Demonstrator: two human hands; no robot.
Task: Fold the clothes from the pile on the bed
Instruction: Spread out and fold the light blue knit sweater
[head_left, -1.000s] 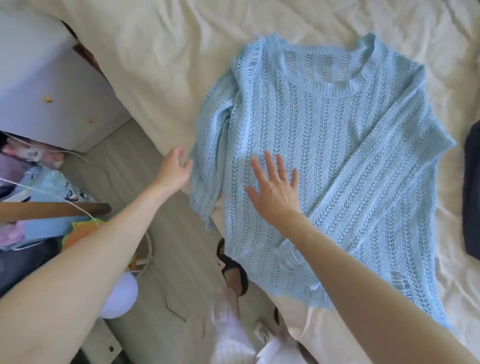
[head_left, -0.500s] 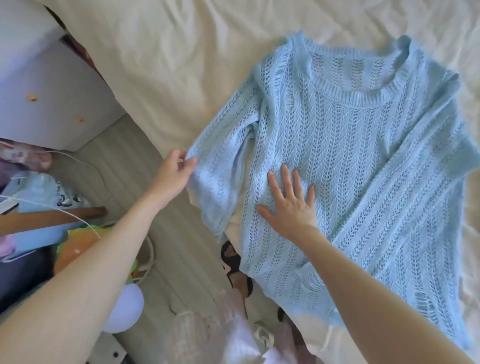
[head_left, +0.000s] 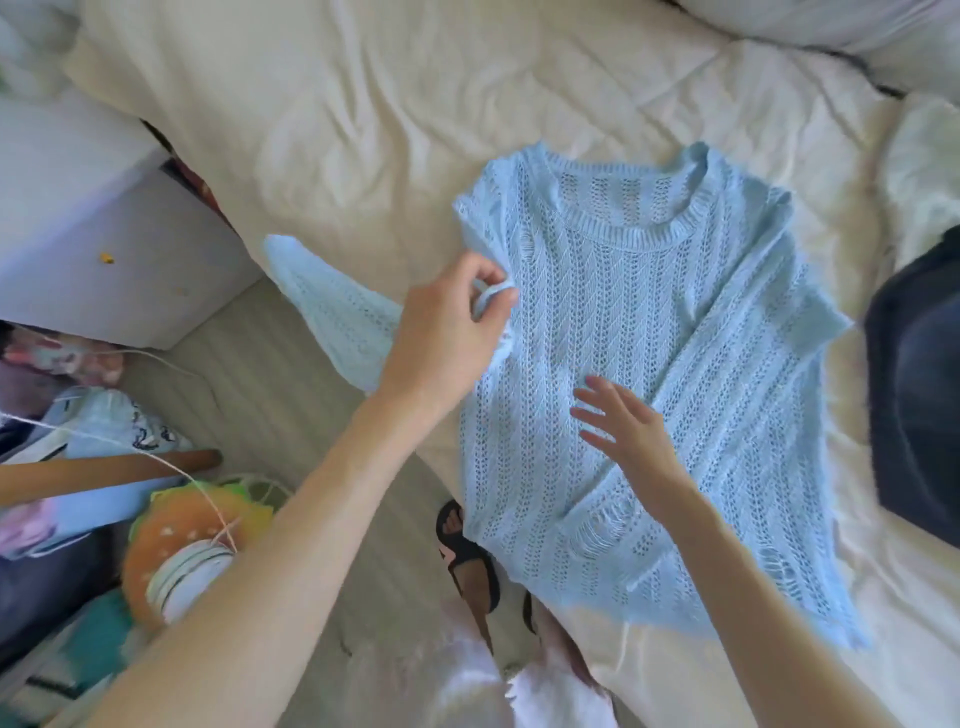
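The right hand (head_left: 626, 431) is laid flat, fingers spread, on the light blue knit sweater (head_left: 675, 364) spread on the cream bed (head_left: 415, 130). Farther out, its left sleeve (head_left: 332, 306) is pinched by the left hand (head_left: 447, 332).

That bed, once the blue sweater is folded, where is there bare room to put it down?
The widest bare patch of bed lies beyond the sweater, between its neckline and the pillows. Right of the sweater is tighter: a dark garment sits there. The near left holds both hands, left hand and right hand.
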